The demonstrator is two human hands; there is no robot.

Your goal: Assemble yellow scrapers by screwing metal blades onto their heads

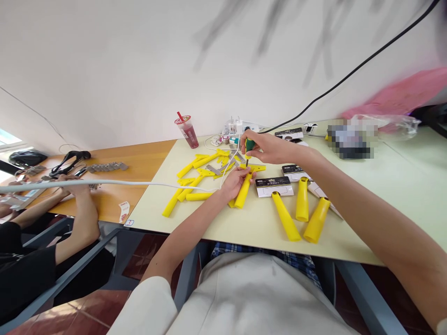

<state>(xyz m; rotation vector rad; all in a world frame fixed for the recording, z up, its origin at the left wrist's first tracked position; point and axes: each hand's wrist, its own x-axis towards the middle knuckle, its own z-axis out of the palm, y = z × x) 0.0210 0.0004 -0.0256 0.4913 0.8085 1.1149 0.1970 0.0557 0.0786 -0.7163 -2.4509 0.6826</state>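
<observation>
My left hand (236, 183) is closed around a yellow plastic scraper (243, 193), whose handle points toward me. In my right hand (260, 146) is a screwdriver (249, 144) with a green and yellow handle, held upright. Its tip meets the scraper's head beside my left fingers; any screw there is too small to make out. Left of my hands lies a loose pile of yellow scraper parts (190, 186) with grey metal pieces (228, 165) among them. To the right are several yellow handles (286, 217) attached to black and white packaging cards (274, 187).
A drink cup with a red straw (188, 131) stands near the wall. White plugs (234, 125) and a black cable (335, 86) are at the back. A white cable (139, 183) crosses the left side. A co-worker's arms (82, 204) rest at the adjoining wooden table (139, 160).
</observation>
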